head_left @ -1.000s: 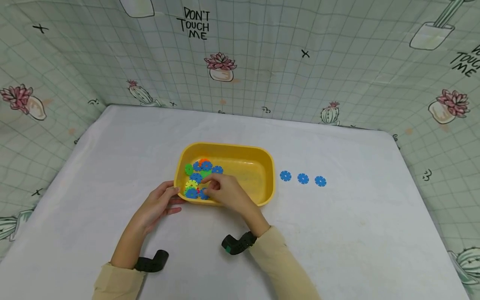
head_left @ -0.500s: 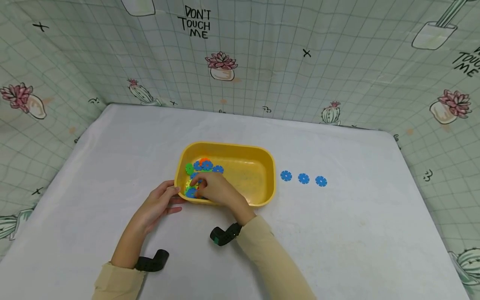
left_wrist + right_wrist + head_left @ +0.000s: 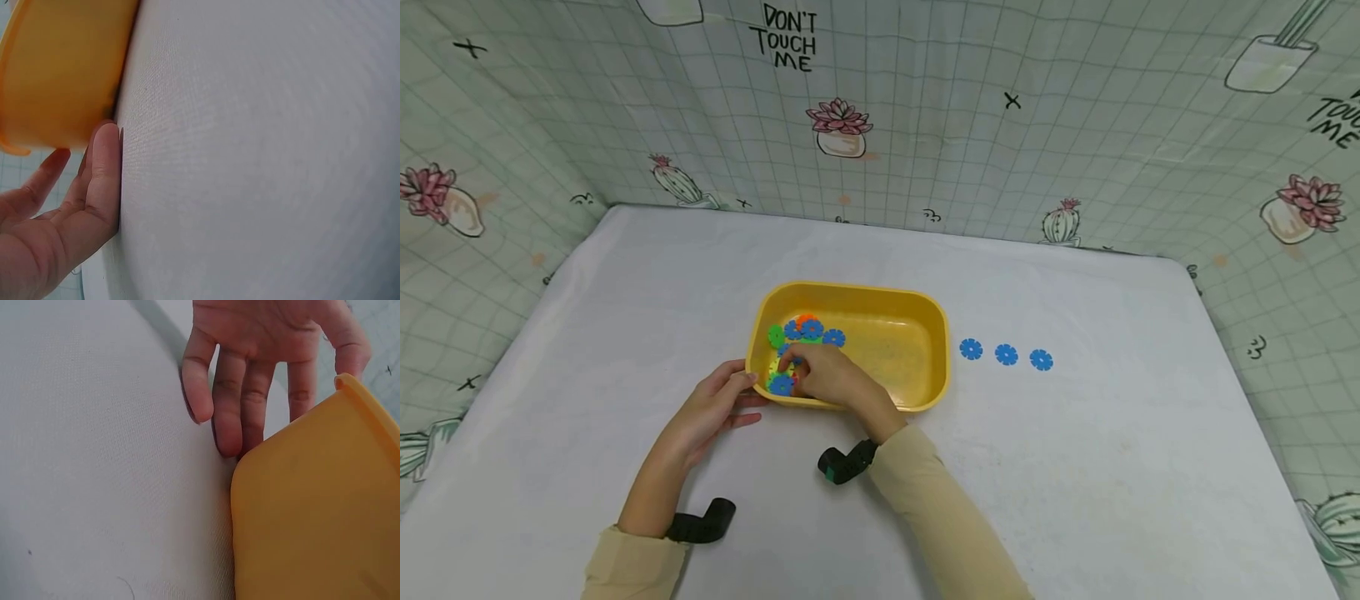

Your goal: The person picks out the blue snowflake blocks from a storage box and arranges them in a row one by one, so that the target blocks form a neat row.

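A yellow plastic tray [image 3: 904, 342] holds blue, green, yellow and orange snowflake discs at its left end, among them a blue disc [image 3: 833, 337] and a green disc [image 3: 777, 336]. My right hand [image 3: 835, 375] reaches over the tray's near side, fingers bent down among the discs. Its fingertips partly cover them, and I cannot tell whether it pinches one. At the near left corner my left hand [image 3: 711, 408] steadies the tray, thumb at the rim. The right wrist view shows that left hand [image 3: 256, 350] with fairly straight, spread fingers beside the tray wall [image 3: 312, 506].
Three blue snowflake discs [image 3: 1006, 355] lie in a row on the white tablecloth [image 3: 1112, 467], right of the tray. Behind the table hangs a grid-patterned curtain [image 3: 925, 125] with cactus drawings. Each wrist wears a black camera mount [image 3: 703, 522].
My right hand has moved left and down among the discs, covering the blue and yellow ones near the tray's front. My left hand and the three-disc row stay put.
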Demonstrator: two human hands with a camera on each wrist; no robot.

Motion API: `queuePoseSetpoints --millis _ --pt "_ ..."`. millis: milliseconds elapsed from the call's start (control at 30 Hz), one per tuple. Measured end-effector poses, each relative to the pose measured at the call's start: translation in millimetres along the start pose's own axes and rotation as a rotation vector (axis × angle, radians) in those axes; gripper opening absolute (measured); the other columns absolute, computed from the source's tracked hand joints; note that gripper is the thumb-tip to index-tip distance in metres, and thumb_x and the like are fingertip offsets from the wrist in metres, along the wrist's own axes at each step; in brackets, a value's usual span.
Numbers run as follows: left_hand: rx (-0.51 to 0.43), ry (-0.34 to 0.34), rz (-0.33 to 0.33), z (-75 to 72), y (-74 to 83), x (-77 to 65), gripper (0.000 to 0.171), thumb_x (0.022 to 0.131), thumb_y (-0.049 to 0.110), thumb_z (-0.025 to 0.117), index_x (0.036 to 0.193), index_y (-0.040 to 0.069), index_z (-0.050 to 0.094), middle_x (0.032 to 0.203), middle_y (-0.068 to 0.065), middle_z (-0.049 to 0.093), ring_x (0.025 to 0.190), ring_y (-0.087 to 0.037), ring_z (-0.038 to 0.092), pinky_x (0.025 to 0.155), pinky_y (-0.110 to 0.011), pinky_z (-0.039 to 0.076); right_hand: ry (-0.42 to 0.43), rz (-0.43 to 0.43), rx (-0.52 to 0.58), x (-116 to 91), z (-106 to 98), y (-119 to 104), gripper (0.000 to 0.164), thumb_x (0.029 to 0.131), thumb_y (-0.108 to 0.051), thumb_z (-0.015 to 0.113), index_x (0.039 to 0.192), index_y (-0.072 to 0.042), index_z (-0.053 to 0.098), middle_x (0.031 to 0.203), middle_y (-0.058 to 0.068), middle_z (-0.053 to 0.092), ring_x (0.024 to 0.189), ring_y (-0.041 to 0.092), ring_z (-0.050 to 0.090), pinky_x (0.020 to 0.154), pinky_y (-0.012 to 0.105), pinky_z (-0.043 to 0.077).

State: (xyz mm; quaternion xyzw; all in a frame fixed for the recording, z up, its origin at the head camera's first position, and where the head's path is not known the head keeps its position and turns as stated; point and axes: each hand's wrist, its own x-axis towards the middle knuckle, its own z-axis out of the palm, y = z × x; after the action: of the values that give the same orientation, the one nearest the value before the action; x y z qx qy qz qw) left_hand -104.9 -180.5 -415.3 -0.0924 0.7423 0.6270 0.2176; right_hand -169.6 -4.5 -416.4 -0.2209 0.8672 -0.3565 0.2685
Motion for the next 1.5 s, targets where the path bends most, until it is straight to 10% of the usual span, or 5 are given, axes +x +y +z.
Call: queuePoseSetpoints --millis 1500 --pt "0.028 0.012 -0.011 2.2 1.4 0.0 0.051 0.098 0.031 0.038 0.139 0.001 0.031 0.125 -0.022 0.05 0.096 -0.013 0.06 0.082 -0.029 0.055 -0.042 0.046 -0.093 5.8 0.9 -3.2 0.022 0.083 -0.007 0.066 0.1 -0.016 0.055 0.073 -0.002 0.048 0.065 0.012 0.044 0.057 0.018 0.035"
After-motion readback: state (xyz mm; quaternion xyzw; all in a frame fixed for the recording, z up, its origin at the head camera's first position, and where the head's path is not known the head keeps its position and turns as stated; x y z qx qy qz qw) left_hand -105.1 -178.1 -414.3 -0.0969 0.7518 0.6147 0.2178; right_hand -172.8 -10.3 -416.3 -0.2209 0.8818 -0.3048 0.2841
